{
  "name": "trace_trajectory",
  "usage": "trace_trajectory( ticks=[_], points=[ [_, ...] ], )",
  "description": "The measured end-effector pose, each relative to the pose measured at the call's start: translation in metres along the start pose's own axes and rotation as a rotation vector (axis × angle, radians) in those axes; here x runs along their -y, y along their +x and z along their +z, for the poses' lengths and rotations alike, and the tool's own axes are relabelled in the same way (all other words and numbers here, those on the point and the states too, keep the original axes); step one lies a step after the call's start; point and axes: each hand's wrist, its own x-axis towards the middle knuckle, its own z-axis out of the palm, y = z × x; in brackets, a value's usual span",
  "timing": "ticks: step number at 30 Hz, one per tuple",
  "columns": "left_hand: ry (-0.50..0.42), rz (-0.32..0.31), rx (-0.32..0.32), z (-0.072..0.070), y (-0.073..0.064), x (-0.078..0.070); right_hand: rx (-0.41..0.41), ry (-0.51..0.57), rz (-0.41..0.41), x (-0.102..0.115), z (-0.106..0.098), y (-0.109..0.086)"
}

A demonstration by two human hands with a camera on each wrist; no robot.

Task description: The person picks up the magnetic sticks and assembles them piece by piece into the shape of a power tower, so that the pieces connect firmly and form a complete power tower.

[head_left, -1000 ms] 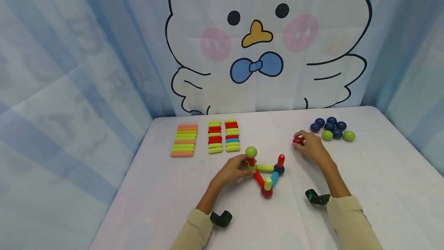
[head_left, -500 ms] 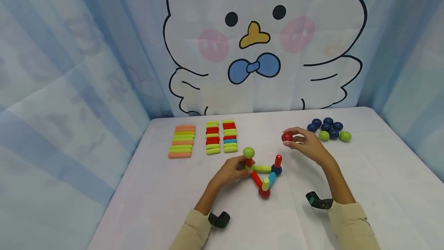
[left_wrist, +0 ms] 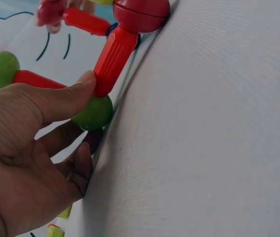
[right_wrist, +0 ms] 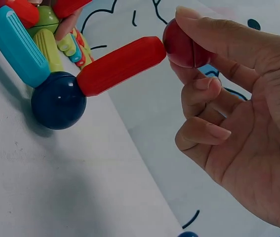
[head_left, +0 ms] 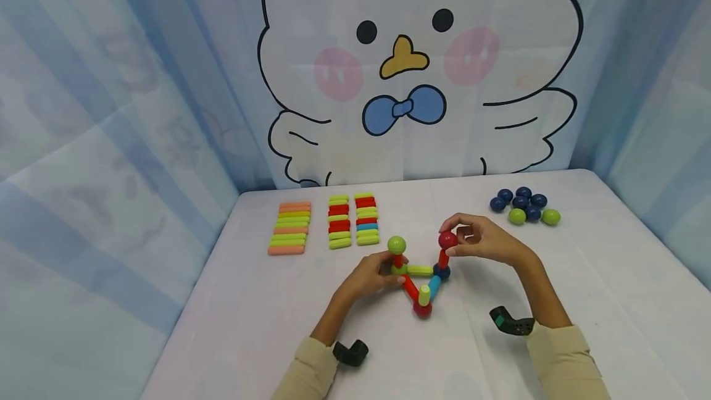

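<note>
A triangular frame of rods and balls stands on the table, with a green, a dark blue (right_wrist: 58, 101) and a red ball (head_left: 423, 309) at its corners. My left hand (head_left: 373, 275) grips the green corner ball (left_wrist: 94, 113), thumb against the red rod (left_wrist: 115, 59) beside it. Above that corner an upright red rod carries a green ball (head_left: 397, 245). My right hand (head_left: 489, 241) pinches a red ball (right_wrist: 184, 44) at the top of the upright red rod (right_wrist: 122, 65) on the blue corner; they touch. A short yellow-green rod (head_left: 424, 294) rises from the red corner.
Three columns of rods lie at the back left: orange and green (head_left: 289, 228), then red and green (head_left: 339, 222), then a mixed one (head_left: 366, 220). Several dark blue balls (head_left: 519, 202) and two green balls (head_left: 551, 217) sit at the back right. A printed curtain (head_left: 411, 153) hangs behind the table.
My right hand has carried the red ball left from near the blue balls, onto the top of the red rod at the blue corner. The left hand keeps its grip on the green corner.
</note>
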Motion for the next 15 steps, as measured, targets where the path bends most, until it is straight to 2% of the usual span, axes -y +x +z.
trace_trajectory(
  ticks=[15],
  points=[
    [-0.006,-0.005,0.005,-0.0006,-0.0003,0.0001,0.061,-0.034,0.007,-0.002,0.0012,0.0009]
  ],
)
